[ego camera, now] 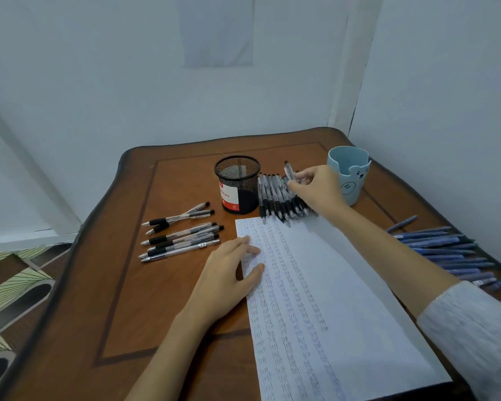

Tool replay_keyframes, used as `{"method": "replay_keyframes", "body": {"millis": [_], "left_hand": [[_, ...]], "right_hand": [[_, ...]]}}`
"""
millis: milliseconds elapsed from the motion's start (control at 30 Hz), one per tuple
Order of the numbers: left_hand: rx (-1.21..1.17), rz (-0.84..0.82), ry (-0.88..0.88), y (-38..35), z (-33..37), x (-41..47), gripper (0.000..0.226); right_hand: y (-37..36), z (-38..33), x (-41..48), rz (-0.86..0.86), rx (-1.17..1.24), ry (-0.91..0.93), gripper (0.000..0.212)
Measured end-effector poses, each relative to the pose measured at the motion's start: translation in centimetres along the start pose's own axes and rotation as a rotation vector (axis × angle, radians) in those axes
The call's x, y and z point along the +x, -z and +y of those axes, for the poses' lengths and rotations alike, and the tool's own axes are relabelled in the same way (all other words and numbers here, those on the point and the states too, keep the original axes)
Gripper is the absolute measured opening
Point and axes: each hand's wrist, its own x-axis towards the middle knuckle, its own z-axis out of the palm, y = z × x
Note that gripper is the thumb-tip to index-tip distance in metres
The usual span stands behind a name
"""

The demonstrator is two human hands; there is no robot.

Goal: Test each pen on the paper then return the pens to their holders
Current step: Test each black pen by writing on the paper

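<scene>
Brown wooden desk (128, 285) set in a corner between pale walls, seen from the head camera. White paper (330, 299) lies lengthwise on the desk's near right part, its surface covered with several columns of small handwritten test marks. Left hand (229, 273) rests flat on the paper's left edge, palm down, fingers straight, holding nothing. Right hand (318, 186), at the end of an arm in a grey sleeve (475, 328), reaches across the paper to the far side and pinches one black pen (288, 170) between thumb and fingertips; that pen stands nearly upright, lifted clear above the row of black pens (275, 195). This row lies side by side on the desk just beyond the paper's far edge, between the two holders, some tips reaching the paper. Black mesh holder (237, 183), bearing a red and white label, stands upright left of the row; no pens rise above its rim. Light blue cup holder (355, 183), with a bear face on its front, stands upright right of the row, partly behind the right hand. Loose clear-barrelled pens (180, 235) with black grips lie left of the paper, near the left hand but apart from it. Blue pens (446, 253) lie in a heap at the desk's right edge, well apart from both holders.
</scene>
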Motion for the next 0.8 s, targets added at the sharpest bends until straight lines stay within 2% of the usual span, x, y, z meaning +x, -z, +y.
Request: {"method": "replay_keyframes", "body": {"millis": [133, 333, 500, 600, 800], "left_hand": [[-0.008, -0.004, 0.004, -0.1, -0.2, 0.0, 0.034], [-0.004, -0.021, 0.014, 0.0, -0.1, 0.0, 0.034], [-0.014, 0.029, 0.036, 0.4, 0.4, -0.4, 0.028], [0.018, 0.050, 0.057, 1.0, 0.7, -0.9, 0.029], [0.167, -0.057, 0.119, 3.2, 0.5, -2.8, 0.039]], "right_hand": [[-1.1, -0.2, 0.6, 0.014, -0.034, 0.024, 0.036], [-0.3, -0.2, -0.9, 0.018, -0.026, 0.083, 0.008], [-0.1, 0.1, -3.4, -0.008, -0.036, 0.125, 0.010], [-0.3, -0.4, -5.1, -0.056, -0.011, 0.135, 0.013], [-2.6, -2.0, -8.2, -0.258, -0.038, 0.166, 0.013]]}}
